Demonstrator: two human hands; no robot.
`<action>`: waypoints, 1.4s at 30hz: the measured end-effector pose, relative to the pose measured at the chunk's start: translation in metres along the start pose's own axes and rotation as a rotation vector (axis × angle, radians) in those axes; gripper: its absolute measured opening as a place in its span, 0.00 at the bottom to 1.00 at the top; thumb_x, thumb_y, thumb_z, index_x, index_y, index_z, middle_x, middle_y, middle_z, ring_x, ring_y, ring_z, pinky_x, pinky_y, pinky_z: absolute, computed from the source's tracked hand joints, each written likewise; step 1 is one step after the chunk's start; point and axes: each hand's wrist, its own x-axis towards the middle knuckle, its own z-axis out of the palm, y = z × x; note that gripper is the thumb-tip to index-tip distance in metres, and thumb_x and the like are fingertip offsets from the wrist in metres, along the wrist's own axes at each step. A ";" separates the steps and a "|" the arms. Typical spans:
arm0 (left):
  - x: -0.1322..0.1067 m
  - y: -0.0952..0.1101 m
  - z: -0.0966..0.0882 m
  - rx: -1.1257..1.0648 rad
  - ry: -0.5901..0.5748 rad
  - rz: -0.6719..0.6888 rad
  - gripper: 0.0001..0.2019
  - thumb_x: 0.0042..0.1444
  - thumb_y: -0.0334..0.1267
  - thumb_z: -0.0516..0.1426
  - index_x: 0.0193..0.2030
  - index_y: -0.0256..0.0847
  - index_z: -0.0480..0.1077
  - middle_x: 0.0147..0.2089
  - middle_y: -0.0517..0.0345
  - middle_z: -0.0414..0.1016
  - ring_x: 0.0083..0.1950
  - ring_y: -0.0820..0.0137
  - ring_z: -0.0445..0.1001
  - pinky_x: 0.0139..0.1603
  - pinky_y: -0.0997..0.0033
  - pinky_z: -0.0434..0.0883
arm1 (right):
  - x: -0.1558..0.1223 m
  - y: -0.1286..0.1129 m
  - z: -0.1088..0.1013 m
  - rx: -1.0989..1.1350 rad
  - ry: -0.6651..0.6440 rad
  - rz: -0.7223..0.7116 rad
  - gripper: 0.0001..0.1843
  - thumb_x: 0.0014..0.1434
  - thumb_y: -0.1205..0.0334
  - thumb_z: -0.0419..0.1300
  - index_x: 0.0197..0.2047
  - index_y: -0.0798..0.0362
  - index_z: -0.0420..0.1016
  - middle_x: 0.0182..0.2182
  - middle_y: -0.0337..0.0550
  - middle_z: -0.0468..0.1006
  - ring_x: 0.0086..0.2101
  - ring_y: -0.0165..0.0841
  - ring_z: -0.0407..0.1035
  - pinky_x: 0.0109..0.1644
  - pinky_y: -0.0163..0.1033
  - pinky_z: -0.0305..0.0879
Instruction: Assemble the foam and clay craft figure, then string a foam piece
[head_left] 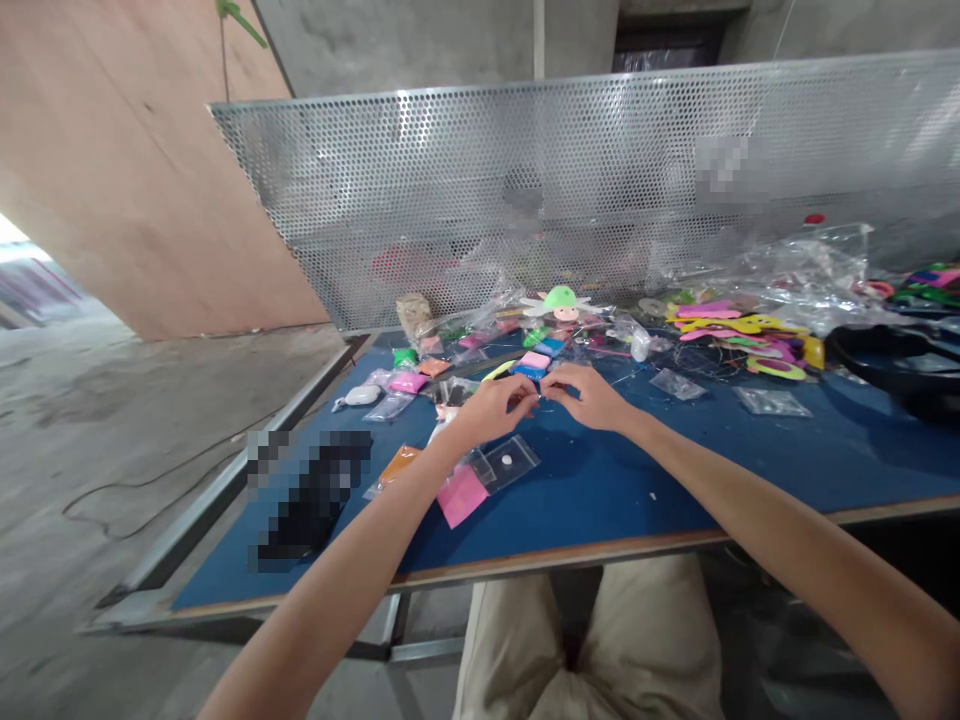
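Over the middle of the blue tabletop, my left hand (498,408) and my right hand (583,396) meet almost fingertip to fingertip. Both are closed in a pinch. Something tiny and whitish shows between them, too small to name. Just behind the fingertips lie a blue packet (529,371) and a pink packet (535,360). A clear zip bag (517,462) with a small white round piece lies in front of my left hand. Beside it, partly under my left forearm, is a pink sheet (462,495).
A perforated metal panel (465,190) stands along the table's back. A figure with a green cap (560,298) sits before it. Colourful foam cutouts (742,330) and a black strap-like object (892,360) lie right. A pixelated dark object (315,500) and an orange packet (400,464) lie left.
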 end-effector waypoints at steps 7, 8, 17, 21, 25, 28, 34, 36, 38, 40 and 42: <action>0.000 -0.001 0.000 0.107 -0.022 0.036 0.07 0.66 0.41 0.51 0.42 0.41 0.67 0.35 0.57 0.79 0.36 0.69 0.78 0.39 0.71 0.73 | 0.001 0.000 -0.002 -0.053 -0.006 -0.038 0.11 0.67 0.60 0.54 0.36 0.51 0.75 0.31 0.42 0.77 0.34 0.34 0.67 0.42 0.40 0.60; 0.000 -0.001 0.000 0.106 -0.026 0.039 0.07 0.66 0.40 0.51 0.42 0.41 0.67 0.35 0.57 0.79 0.36 0.69 0.78 0.39 0.71 0.73 | 0.001 -0.001 -0.002 -0.056 -0.005 -0.042 0.10 0.67 0.60 0.54 0.36 0.51 0.75 0.31 0.42 0.77 0.34 0.34 0.67 0.42 0.40 0.60; 0.004 0.000 0.002 -0.009 0.000 0.006 0.07 0.66 0.38 0.50 0.43 0.41 0.68 0.34 0.59 0.79 0.35 0.70 0.80 0.40 0.71 0.74 | 0.003 0.000 0.003 0.005 0.028 0.055 0.09 0.65 0.60 0.55 0.36 0.51 0.75 0.31 0.41 0.78 0.34 0.34 0.69 0.41 0.38 0.61; 0.005 -0.003 0.005 -0.053 0.052 -0.057 0.07 0.66 0.40 0.51 0.41 0.42 0.68 0.35 0.59 0.79 0.35 0.70 0.80 0.39 0.71 0.75 | 0.003 0.002 0.005 0.091 0.061 0.140 0.10 0.65 0.58 0.56 0.36 0.51 0.76 0.32 0.40 0.80 0.35 0.33 0.72 0.40 0.37 0.63; 0.005 -0.004 0.006 -0.083 0.049 -0.101 0.08 0.66 0.40 0.51 0.41 0.42 0.68 0.36 0.59 0.79 0.35 0.70 0.80 0.39 0.71 0.75 | 0.004 0.003 0.004 0.101 0.052 0.179 0.12 0.66 0.55 0.56 0.38 0.50 0.78 0.33 0.41 0.81 0.36 0.35 0.74 0.37 0.36 0.63; 0.004 -0.003 0.005 -0.028 0.063 -0.128 0.09 0.65 0.41 0.51 0.40 0.42 0.70 0.36 0.60 0.80 0.33 0.71 0.80 0.36 0.73 0.73 | 0.004 0.004 0.002 0.039 0.049 0.169 0.13 0.66 0.54 0.56 0.37 0.49 0.79 0.33 0.41 0.81 0.36 0.35 0.73 0.39 0.38 0.62; 0.004 -0.005 0.003 0.104 0.079 -0.142 0.14 0.65 0.45 0.51 0.36 0.43 0.74 0.29 0.61 0.79 0.32 0.69 0.79 0.36 0.72 0.72 | 0.003 0.010 0.002 0.040 0.034 0.184 0.15 0.66 0.53 0.54 0.36 0.50 0.79 0.32 0.40 0.81 0.30 0.33 0.71 0.35 0.37 0.61; 0.005 -0.008 0.004 0.039 0.070 -0.148 0.15 0.65 0.46 0.50 0.36 0.43 0.74 0.32 0.59 0.79 0.33 0.69 0.79 0.38 0.72 0.74 | 0.002 0.013 0.002 0.071 0.027 0.206 0.16 0.67 0.52 0.54 0.37 0.50 0.78 0.30 0.40 0.81 0.27 0.32 0.70 0.33 0.37 0.61; 0.005 -0.011 0.005 -0.083 0.050 -0.161 0.16 0.66 0.47 0.49 0.37 0.42 0.73 0.36 0.57 0.80 0.34 0.69 0.80 0.39 0.71 0.75 | 0.001 0.016 0.002 0.089 0.040 0.222 0.15 0.66 0.52 0.54 0.39 0.50 0.78 0.30 0.39 0.81 0.25 0.31 0.69 0.33 0.36 0.61; 0.005 -0.013 0.007 -0.194 0.048 -0.179 0.16 0.65 0.48 0.50 0.39 0.41 0.73 0.39 0.56 0.80 0.36 0.69 0.80 0.40 0.70 0.77 | 0.001 0.018 0.003 0.103 0.070 0.231 0.14 0.66 0.53 0.54 0.41 0.50 0.77 0.31 0.39 0.82 0.25 0.30 0.69 0.33 0.36 0.62; 0.004 -0.014 0.008 -0.257 0.070 -0.190 0.16 0.65 0.49 0.51 0.40 0.40 0.73 0.39 0.54 0.80 0.36 0.68 0.80 0.41 0.68 0.78 | 0.001 0.017 0.004 0.119 0.105 0.237 0.13 0.66 0.53 0.54 0.42 0.50 0.77 0.31 0.39 0.82 0.25 0.31 0.70 0.34 0.36 0.63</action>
